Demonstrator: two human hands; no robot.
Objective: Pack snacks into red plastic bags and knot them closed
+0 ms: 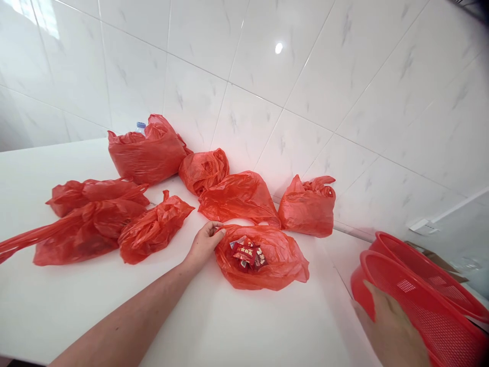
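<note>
An opened red plastic bag [282,262] lies on the white table, its mouth spread wide. Small red printed packets [246,253] sit inside it; their contents are hidden. My left hand [204,242] pinches the bag's left edge between thumb and fingers. At the lower right, my right hand [393,326] is smeared by motion in front of a red plastic basket [439,311]. Thumb and forefinger look apart, but whether they touch the basket's rim I cannot tell. Just behind the opened bag, another loose red bag [240,196] lies slack.
Several filled red bags [91,227] are grouped at the left, with a larger one [147,153] and a bottle cap [141,125] behind. A knotted bag [307,206] stands by the tiled wall [267,61]. A second red basket [428,272] is at the right.
</note>
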